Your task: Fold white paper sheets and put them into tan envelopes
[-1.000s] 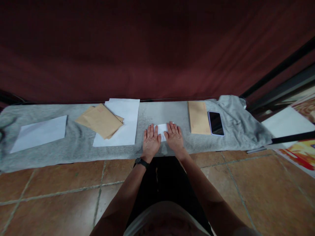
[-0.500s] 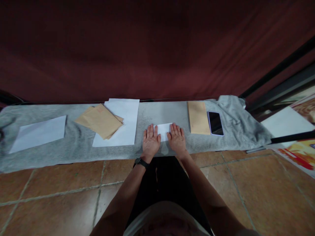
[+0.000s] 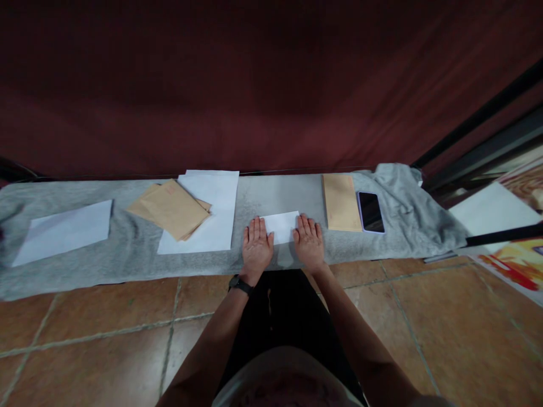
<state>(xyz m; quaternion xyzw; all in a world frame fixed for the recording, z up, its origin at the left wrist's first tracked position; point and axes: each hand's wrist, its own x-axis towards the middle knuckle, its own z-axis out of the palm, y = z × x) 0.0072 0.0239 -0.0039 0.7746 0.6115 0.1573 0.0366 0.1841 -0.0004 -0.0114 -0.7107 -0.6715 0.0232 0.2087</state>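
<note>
A small white folded-looking paper (image 3: 283, 226) lies flat on the grey cloth straight in front of me. My left hand (image 3: 257, 244) rests palm down at its left end, fingers stretched forward. At the right end my right hand (image 3: 309, 242) lies flat too, its fingers slightly spread. Neither hand grips anything. To the right of my right hand is a stack of brown envelopes (image 3: 341, 202). Left of my left hand, more brown envelopes (image 3: 173, 209) lie askew on large white sheets (image 3: 220, 226).
A phone (image 3: 371, 212) lies beside the right envelope stack. Another white sheet (image 3: 68, 230) is at the far left of the cloth-covered narrow table (image 3: 136, 263). A dark red curtain (image 3: 263, 113) hangs behind it. Dark metal bars (image 3: 479, 118) and a printed board stand at the right.
Both hands have slid slightly apart, the left one leftward and the right one rightward, so more of the small white paper shows between them.
</note>
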